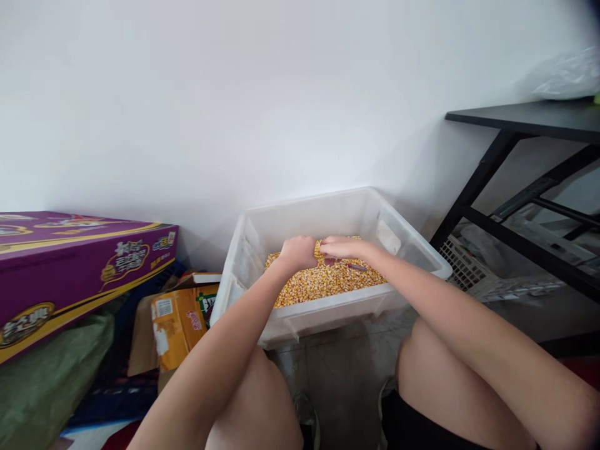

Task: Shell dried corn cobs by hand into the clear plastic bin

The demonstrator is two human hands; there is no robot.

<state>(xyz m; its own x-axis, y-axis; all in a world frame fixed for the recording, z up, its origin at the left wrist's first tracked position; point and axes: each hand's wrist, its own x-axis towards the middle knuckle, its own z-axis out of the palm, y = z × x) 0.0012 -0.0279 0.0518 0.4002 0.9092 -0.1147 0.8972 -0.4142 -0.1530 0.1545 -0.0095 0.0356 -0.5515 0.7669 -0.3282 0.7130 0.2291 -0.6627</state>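
Observation:
A yellow ear of corn (318, 250) shows between my two hands, above a heap of loose kernels. My left hand (299, 252) is closed round its left end, knuckles up. From the right, my right hand (342, 247) presses its closed fingers against the same ear; its thumb side is partly hidden. Loose corn kernels (312, 289) cover the floor of a translucent white plastic bin (337, 306). On the kernels, just below my right hand, lies a slim tool (357, 267), reddish and grey, too small to identify.
A purple printed carton (89, 269) stands at the left, with an opened orange cardboard box (180, 325) and a green plastic sack (56, 369) below. To the right are a black shelf frame (520, 119) and a white basket (464, 265). A white wall (281, 106) rises behind the bin.

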